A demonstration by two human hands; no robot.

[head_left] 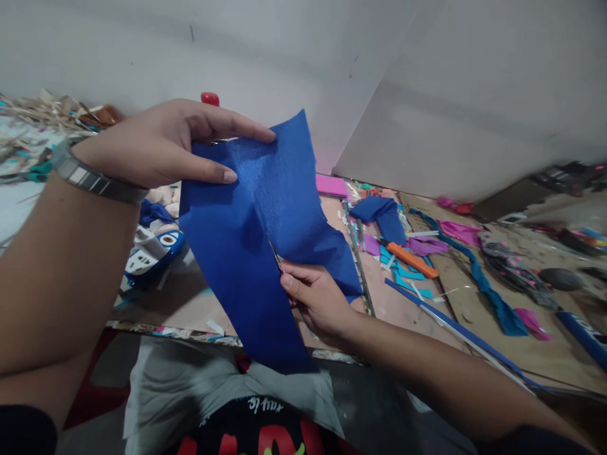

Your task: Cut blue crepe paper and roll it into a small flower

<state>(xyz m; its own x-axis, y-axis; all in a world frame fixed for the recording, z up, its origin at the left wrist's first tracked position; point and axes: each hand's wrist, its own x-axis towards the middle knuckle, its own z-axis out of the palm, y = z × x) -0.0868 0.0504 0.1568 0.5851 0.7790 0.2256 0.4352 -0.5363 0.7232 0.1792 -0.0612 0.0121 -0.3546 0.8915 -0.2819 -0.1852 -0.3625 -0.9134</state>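
A large blue sheet, paper or thin cloth (227, 240), is held up in front of me over the table. My left hand (175, 136) pinches its upper left edge, thumb in front and fingers along the top. From below, my right hand (317, 297) is closed around what look like scissors (277, 254), of which only a narrow bit of blade shows in a slit in the sheet. Right of that slit the sheet curls away with a ragged edge. The scissors' handles are mostly hidden by my fingers.
An orange box cutter (411, 259) lies among blue and purple scraps on the right. A folded blue piece (379, 213) sits behind it. At left are a blue and white object (154, 253) and wood strips (47, 110). A wall (284, 57) stands behind.
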